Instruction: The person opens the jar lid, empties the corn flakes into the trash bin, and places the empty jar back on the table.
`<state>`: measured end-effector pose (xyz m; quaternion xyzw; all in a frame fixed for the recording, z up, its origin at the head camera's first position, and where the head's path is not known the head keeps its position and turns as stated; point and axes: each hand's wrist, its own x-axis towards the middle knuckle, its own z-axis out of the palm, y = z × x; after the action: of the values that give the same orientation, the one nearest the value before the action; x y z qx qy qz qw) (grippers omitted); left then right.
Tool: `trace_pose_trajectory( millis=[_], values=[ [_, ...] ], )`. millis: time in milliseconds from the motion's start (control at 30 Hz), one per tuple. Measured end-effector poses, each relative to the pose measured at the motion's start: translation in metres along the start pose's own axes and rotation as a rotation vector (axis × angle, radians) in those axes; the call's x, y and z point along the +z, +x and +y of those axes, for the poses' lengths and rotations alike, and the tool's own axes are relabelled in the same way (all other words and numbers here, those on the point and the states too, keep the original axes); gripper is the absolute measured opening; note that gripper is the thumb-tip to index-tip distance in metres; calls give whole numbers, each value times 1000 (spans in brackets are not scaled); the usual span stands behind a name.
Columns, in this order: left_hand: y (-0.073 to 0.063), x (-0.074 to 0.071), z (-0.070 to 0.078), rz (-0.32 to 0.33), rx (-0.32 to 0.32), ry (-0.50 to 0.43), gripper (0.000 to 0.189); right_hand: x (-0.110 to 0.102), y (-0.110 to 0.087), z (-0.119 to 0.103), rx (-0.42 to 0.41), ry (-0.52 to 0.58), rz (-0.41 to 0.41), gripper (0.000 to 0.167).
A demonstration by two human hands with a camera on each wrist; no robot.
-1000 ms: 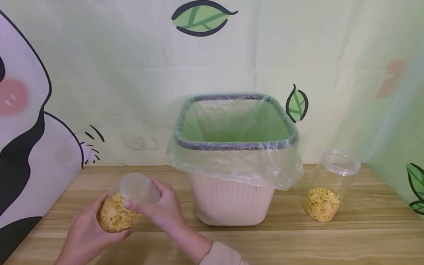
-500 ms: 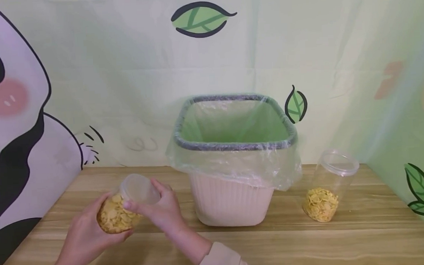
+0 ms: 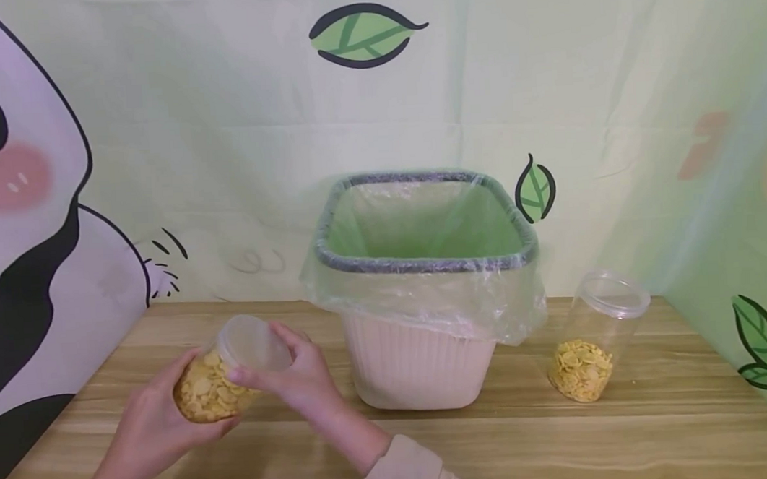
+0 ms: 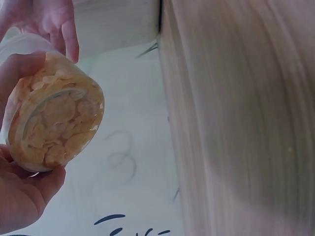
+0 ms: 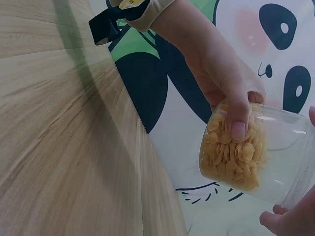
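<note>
A clear plastic jar of yellow flakes, which look like cornflakes, is held tilted above the left part of the table. My left hand grips its lower body, thumb and fingers on opposite sides. Around the translucent lid, at the upper right end, my right hand curls its thumb and fingers. Seen from the left wrist, the jar's round base faces the camera. In the right wrist view the flakes fill about half the jar, and only parts of my right hand show at the edge.
A pale ribbed bin with a dark rim and a clear bag liner stands mid-table. Right of it, a second lidded jar of flakes stands on the wooden table. A printed cloth backdrop hangs behind.
Both hands keep their hold on the jar in nearly the same place. My right hand and sleeve have shifted very slightly to the right.
</note>
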<state>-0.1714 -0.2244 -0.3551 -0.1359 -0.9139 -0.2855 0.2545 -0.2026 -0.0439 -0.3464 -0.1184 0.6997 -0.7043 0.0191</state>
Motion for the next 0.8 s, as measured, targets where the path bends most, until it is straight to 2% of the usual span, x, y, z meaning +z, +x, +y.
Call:
trace_pose_trajectory(
  millis=[133, 433, 667, 800],
  values=[
    [1, -2, -1, -24, 7, -7, 90, -3, 2, 1, -10, 3, -29, 76],
    [3, -1, -5, -29, 20, 4, 92, -7, 4, 2, -3, 14, -85, 76],
    [6, 4, -7, -23, 22, 11, 88, -7, 6, 1, -17, 68, -56, 75],
    [9, 6, -7, -32, 12, 0, 92, -5, 7, 0, -16, 63, -30, 76]
  ],
)
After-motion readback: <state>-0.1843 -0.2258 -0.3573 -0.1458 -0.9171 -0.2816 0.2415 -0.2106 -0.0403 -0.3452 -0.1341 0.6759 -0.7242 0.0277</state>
